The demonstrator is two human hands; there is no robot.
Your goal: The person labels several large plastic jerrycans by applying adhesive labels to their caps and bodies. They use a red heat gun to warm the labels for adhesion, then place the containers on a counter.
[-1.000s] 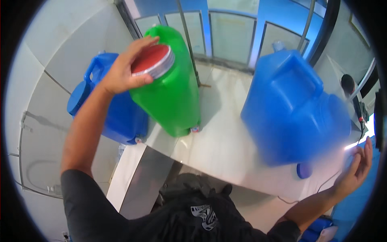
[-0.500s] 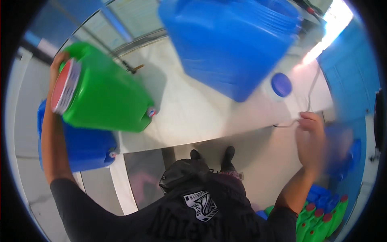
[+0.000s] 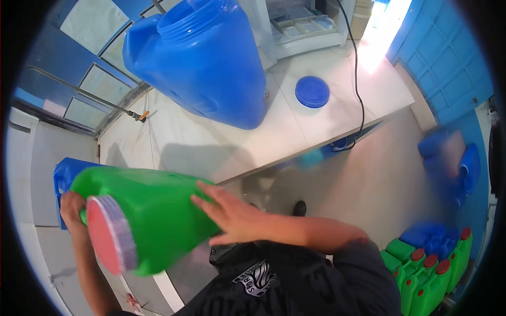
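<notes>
A large green jerrycan point(image 3: 163, 210) with a red cap point(image 3: 104, 237) and a white threaded neck is tilted on its side in front of me, off the counter. Closed round its handle by the cap end is my left hand point(image 3: 74, 210). My right hand point(image 3: 234, 216) has its fingers spread, with the fingertips against the base end of the can. On the white counter point(image 3: 284, 124) a big blue jerrycan point(image 3: 211, 73) stands with its wide mouth uncapped. To its right lies a round blue lid point(image 3: 312, 92).
Another blue container point(image 3: 62, 179) is partly hidden behind the green one. A pipe with an orange-handled tap point(image 3: 141, 116) sticks out at the back left. A black cable point(image 3: 357, 68) hangs over the counter edge. Several green cans point(image 3: 429, 274) with red caps stand at the lower right.
The green jerrycan has come off the counter toward my body, its cap end lower. My right hand has moved from the right side to its base. The view has turned rightward.
</notes>
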